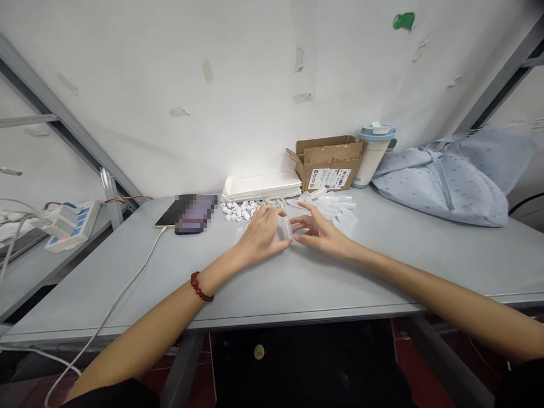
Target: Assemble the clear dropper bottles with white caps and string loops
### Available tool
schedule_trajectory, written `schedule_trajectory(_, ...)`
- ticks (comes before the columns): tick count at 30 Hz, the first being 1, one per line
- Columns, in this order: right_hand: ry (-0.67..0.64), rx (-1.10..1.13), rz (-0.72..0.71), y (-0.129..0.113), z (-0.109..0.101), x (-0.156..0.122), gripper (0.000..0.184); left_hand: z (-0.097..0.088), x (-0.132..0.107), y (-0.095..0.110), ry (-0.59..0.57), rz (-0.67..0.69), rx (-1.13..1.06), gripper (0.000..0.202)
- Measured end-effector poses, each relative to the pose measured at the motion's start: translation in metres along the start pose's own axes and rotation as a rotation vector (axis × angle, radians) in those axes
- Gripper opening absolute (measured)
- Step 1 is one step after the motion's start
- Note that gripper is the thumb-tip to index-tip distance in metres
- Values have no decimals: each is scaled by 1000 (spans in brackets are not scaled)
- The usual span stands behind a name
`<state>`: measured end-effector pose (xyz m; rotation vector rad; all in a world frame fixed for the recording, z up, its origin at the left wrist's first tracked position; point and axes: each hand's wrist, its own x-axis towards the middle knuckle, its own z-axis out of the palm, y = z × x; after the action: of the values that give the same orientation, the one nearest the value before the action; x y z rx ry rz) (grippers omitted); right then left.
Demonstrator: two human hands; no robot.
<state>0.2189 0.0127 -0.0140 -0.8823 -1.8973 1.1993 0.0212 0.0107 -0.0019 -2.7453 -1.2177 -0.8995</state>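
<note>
Power strip (70,224) at far left. A white cable (127,283) crosses the grey table (382,266) to 2 flat dark devices (187,212). Loose white caps (238,211) lie just behind the left hand (261,235), which has a red bead bracelet (200,287) at the wrist. Its fingers are curled together on 1 small clear tube (286,228), at table centre between both hands. Right hand (323,232): fingers spread apart, tips touching the tube. Behind it are a pile of clear tubes (338,205), a cardboard box (329,161), a lidded cup (374,153) and blue cloth (450,175).
</note>
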Motion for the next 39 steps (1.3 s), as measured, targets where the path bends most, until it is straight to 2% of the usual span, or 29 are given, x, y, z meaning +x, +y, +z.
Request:
schedule_trajectory(4,-110,-346,-109,2,-1,-3,52,-1,1,-5,-94,-88,5,45)
schedule_trajectory(9,-191,-563,-235,4,-1,-3,52,-2,1,-5,-147,-127,2,47)
schedule_trajectory(14,-207,-612,-262,7,0,-3,52,-3,0,-4,-193,-143,6,45)
schedule_trajectory(19,-208,-619,-228,6,0,-4,50,-3,0,-2,-243,-123,0,41)
schedule_trajectory(27,-209,-609,-199,7,0,-5,52,-5,-1,-2,-272,-175,-60,47)
schedule_trajectory(33,-241,-637,-309,10,1,-5,50,-1,0,-4,-259,-179,-95,45)
schedule_trajectory(39,-230,-686,-324,10,1,-5,45,-3,0,-2,-280,-199,-122,49)
